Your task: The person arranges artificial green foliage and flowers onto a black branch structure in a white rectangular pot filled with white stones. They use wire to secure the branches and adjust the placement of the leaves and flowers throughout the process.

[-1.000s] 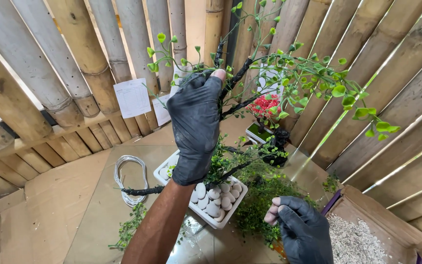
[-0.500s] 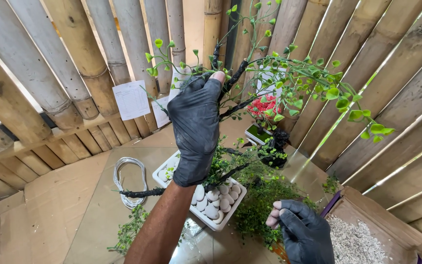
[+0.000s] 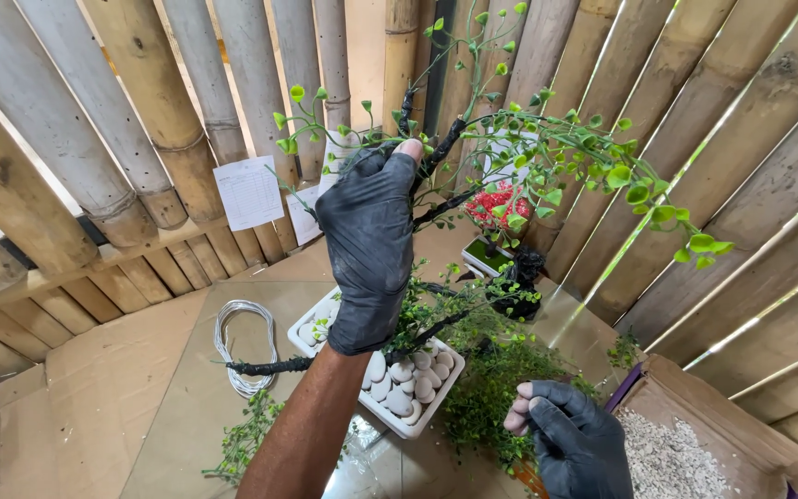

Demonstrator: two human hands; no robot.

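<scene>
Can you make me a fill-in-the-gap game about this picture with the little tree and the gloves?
1. Both hands wear gloves of the colour ____.
2. The left hand grips the dark trunk of a little tree with ____ leaves.
3. The white tray under the tree holds smooth white ____.
4. The right hand is low, beside a box of pale gravel, and left of the tray lies a coil of ____.

Missing words: black; green; pebbles; wire
</scene>
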